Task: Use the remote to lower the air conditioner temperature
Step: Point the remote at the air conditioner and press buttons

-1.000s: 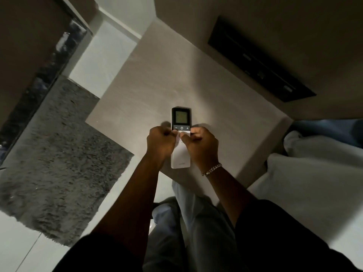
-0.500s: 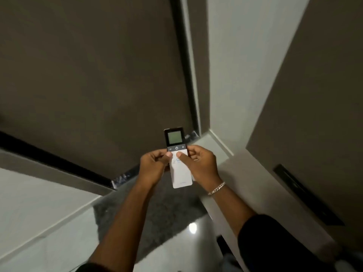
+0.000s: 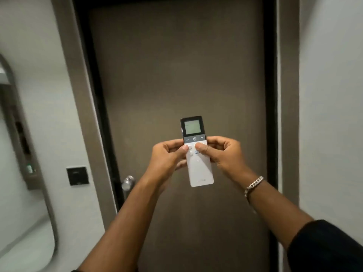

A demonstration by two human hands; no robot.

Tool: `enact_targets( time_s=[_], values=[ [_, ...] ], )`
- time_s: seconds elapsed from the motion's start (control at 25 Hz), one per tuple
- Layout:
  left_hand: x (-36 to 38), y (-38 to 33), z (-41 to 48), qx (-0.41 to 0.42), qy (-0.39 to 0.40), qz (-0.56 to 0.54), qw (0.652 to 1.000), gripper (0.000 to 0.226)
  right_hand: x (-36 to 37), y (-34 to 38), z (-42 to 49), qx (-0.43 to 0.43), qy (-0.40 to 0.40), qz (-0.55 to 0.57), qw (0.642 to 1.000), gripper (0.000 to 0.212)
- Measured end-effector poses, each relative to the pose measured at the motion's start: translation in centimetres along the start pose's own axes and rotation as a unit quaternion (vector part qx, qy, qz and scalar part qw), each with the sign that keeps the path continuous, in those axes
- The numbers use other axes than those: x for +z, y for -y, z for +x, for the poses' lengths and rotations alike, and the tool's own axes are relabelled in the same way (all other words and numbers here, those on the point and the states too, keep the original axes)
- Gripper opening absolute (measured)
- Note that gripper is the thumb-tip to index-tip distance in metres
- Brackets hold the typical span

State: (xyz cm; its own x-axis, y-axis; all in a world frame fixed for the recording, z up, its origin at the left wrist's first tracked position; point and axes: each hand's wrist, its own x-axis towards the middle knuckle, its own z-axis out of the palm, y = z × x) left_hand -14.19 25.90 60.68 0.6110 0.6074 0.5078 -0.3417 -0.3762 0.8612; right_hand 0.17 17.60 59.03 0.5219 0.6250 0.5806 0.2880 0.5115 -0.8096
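A slim white remote [image 3: 200, 169] with a dark top and a lit grey screen is held upright in front of me, at the centre of the head view. My left hand [image 3: 167, 158] grips its left edge, thumb resting on a white button just below the dark minus/power/plus strip. My right hand [image 3: 224, 156], with a chain bracelet on the wrist, grips the right edge, thumb on the upper white keys. No air conditioner is in view.
A closed dark brown door [image 3: 176, 75] with a round metal knob [image 3: 128, 183] fills the background. A black wall switch [image 3: 77, 176] sits on the white wall to its left, beside a rounded mirror frame [image 3: 49, 222].
The view has swung up from the table and floor to face the door. Both hands have kept hold of the remote and lifted it upright in front of me.
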Motion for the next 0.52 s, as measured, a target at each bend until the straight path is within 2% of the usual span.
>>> enact_targets(
  time_s=[0.16, 0.52],
  values=[
    [-2.5, -8.8, 3.5, 0.101, 0.004, 0.036, 0.994, 0.017, 2.5, 8.4, 4.8, -0.072, 0.051, 0.03, 0.996, 0.029],
    [-4.2, -19.5, 6.6, 0.203, 0.013, 0.081, 0.976, 0.01, 4.6, 18.4, 9.4, -0.184, 0.096, 0.028, 0.978, 0.032]
  ],
)
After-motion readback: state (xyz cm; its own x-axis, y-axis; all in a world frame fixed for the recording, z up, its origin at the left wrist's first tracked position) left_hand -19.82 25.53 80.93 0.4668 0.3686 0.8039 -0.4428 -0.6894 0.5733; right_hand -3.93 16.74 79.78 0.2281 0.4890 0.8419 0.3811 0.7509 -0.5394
